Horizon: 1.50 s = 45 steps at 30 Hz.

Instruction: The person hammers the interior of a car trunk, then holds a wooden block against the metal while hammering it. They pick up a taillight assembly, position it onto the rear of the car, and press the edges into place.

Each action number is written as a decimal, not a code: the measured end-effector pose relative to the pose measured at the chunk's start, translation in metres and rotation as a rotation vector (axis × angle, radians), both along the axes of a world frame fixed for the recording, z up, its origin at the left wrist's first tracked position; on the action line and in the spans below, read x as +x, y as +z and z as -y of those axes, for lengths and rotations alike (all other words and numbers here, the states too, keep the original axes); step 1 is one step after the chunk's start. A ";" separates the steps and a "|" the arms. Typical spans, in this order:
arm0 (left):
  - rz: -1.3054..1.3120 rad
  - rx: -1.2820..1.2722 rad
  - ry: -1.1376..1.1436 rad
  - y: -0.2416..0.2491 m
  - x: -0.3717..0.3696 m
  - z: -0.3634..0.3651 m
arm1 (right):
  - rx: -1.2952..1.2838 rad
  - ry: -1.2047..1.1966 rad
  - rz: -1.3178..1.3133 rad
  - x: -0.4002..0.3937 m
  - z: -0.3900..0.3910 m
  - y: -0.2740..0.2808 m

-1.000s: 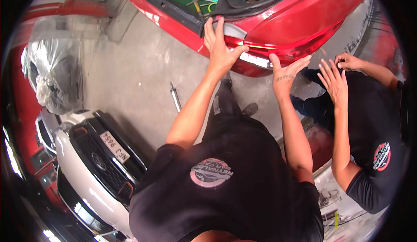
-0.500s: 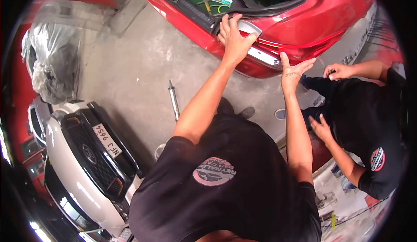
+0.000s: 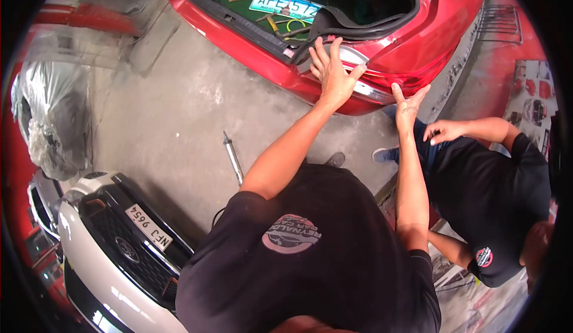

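Both my hands are at the tail light [image 3: 371, 88] on the rear corner of a red car [image 3: 412, 40]. My left hand [image 3: 335, 77], fingers spread, rests against the light's inner end beside the open trunk edge. My right hand [image 3: 408, 105] is at the outer, lower end of the light, thumb and fingers apart. Neither hand is wrapped round anything. Black rubber seal [image 3: 334, 23] hangs loose at the trunk opening just above my left hand.
In the trunk lie a licence plate [image 3: 285, 5] and tools [image 3: 276, 25]. A co-worker [image 3: 483, 183] stands close on the right. A white Ford bumper [image 3: 101, 237] is at lower left, plastic-wrapped parts [image 3: 54, 112] at left, and a metal tube [image 3: 233, 157] on the floor.
The view has shifted, showing more of the trunk and the right side. Both my hands stay at the tail light. The co-worker's lower hand has dropped out of sight behind my right arm.
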<state>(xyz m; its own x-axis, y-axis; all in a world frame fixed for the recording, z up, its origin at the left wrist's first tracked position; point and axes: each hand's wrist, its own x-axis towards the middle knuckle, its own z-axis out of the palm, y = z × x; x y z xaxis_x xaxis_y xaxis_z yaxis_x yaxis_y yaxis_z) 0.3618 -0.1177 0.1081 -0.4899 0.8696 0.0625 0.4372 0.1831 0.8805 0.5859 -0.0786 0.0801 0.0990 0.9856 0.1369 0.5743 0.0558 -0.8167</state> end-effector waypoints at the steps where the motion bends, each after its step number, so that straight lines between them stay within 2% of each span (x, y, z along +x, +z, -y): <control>1: -0.001 -0.021 -0.004 -0.004 -0.001 0.003 | -0.012 -0.005 0.019 0.001 0.002 -0.001; 3: 0.017 -0.001 -0.088 -0.003 -0.010 0.006 | 0.043 0.023 -0.055 0.006 0.001 -0.012; 5: -0.062 0.047 -0.088 -0.008 -0.009 0.009 | 0.000 0.006 0.023 0.013 -0.007 -0.017; 7: -0.020 -0.070 -0.136 0.011 -0.015 0.011 | 0.016 0.078 -0.131 0.006 -0.011 -0.012; 9: -0.037 -0.074 -0.114 0.000 -0.012 0.006 | 0.017 0.081 -0.139 0.015 -0.018 -0.033; 11: -0.042 -0.114 -0.131 0.004 -0.016 0.002 | 0.003 0.094 -0.011 0.016 -0.014 -0.027; 13: -0.116 -0.096 -0.132 0.001 -0.019 0.002 | -0.016 0.108 -0.020 0.013 -0.014 -0.022; 25: -0.138 -0.098 -0.168 0.002 -0.027 0.006 | -0.072 0.092 -0.001 0.004 -0.013 -0.009; 31: -0.149 -0.071 -0.215 0.000 -0.035 0.007 | -0.110 0.057 -0.053 0.002 -0.012 -0.006; 33: -0.117 -0.067 -0.204 -0.001 -0.033 0.006 | -0.003 0.136 -0.136 0.002 -0.017 -0.011; 34: -0.160 -0.032 -0.172 -0.007 -0.030 0.004 | 0.054 0.074 -0.075 -0.008 -0.020 -0.004; 35: -0.171 -0.049 -0.176 0.007 -0.034 0.005 | 0.062 0.089 -0.090 -0.018 -0.020 0.007; 36: -0.248 0.006 -0.126 -0.002 -0.029 0.001 | 0.022 0.029 -0.039 -0.016 -0.018 0.008; 37: -0.194 0.028 -0.154 0.011 -0.031 0.006 | -0.021 0.075 -0.094 -0.025 -0.007 0.030; 38: -0.212 0.032 -0.141 0.005 -0.028 0.003 | -0.035 0.041 -0.036 -0.007 -0.012 0.008; 39: -0.243 0.033 -0.150 -0.011 -0.025 -0.002 | -0.022 0.036 -0.097 -0.004 -0.015 0.000; 41: -0.178 -0.007 -0.175 -0.011 -0.026 -0.008 | 0.040 0.054 -0.040 0.008 -0.020 -0.023; 45: -0.154 -0.061 -0.184 -0.010 -0.025 -0.008 | -0.046 -0.013 -0.029 -0.011 -0.010 0.009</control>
